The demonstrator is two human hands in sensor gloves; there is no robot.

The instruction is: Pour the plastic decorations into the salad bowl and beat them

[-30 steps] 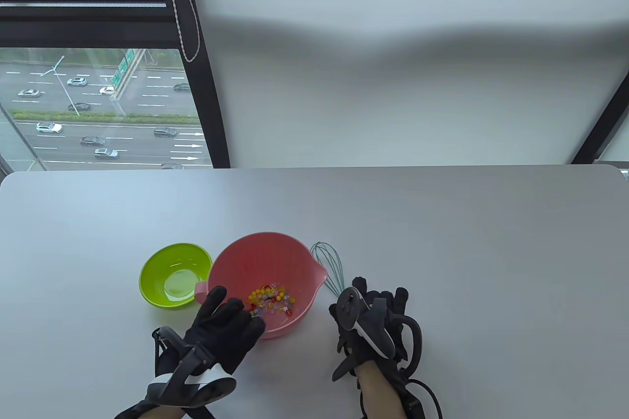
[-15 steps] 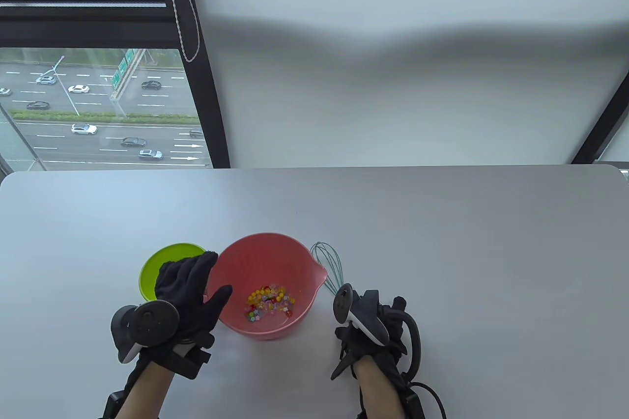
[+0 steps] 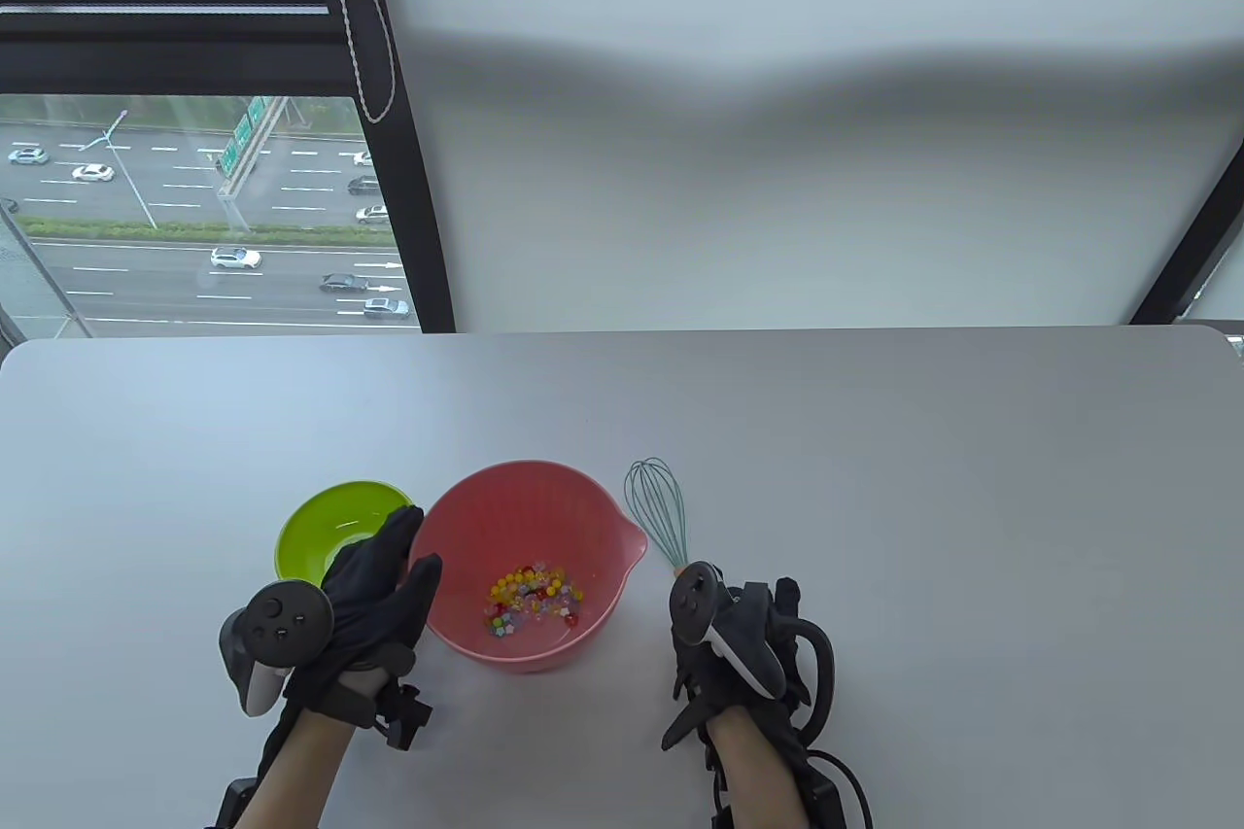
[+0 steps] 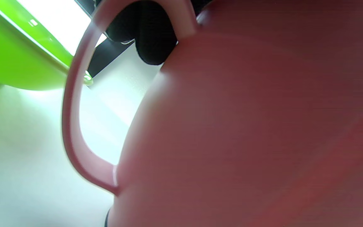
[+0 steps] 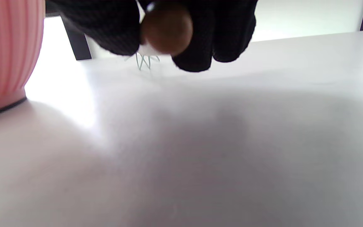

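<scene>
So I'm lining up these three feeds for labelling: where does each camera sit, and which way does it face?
Table view: high, facing down and toward the window; left hand at the pink bowl, right hand gripping the whisk.
Left wrist view: low by the table, facing the bowl's handle; fingertips show.
Right wrist view: low, facing along the tabletop; fingers around the whisk's brown end.
All share the pink bowl.

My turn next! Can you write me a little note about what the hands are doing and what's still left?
Left hand grips the handle of the pink salad bowl.
Right hand holds the whisk by its handle, wires pointing away, beside the bowl.
Plastic decorations already lie in the pink bowl; the green bowl looks emptied.
Left: put the whisk in and beat them.
</scene>
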